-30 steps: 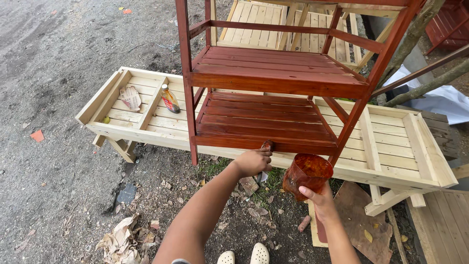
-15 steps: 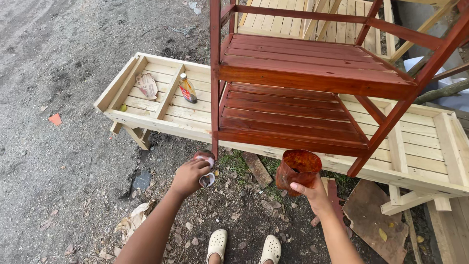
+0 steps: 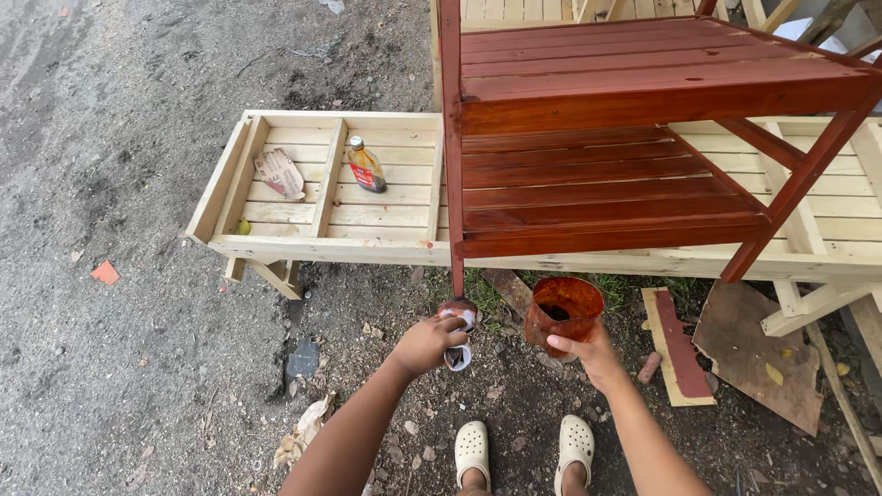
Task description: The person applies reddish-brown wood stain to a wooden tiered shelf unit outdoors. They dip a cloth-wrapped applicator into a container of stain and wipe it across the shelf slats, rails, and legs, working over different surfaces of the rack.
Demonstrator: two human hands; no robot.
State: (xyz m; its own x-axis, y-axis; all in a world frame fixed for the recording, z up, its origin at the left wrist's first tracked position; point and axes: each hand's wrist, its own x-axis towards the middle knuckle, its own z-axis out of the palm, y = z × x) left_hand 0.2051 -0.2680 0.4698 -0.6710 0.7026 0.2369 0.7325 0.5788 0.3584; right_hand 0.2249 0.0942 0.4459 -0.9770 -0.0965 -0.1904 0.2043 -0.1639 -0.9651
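Note:
My left hand grips a stained rag or small brush pressed against the foot of the front leg of a red-brown stained wooden shelf rack. My right hand holds a translucent cup of red-brown stain by its lower side, just right of that leg. The rack stands on a long unpainted wooden frame. My feet in white clogs are below.
On the unpainted frame lie a small bottle and a crumpled paper wrapper. Stained board scraps and a brown sheet lie on the dirt at right. Gravel ground with litter spreads to the left.
My left hand has come off the rack's lower shelf edge and dropped to the foot of the front leg. The view shifted so the rack sits further right; the cup stays held.

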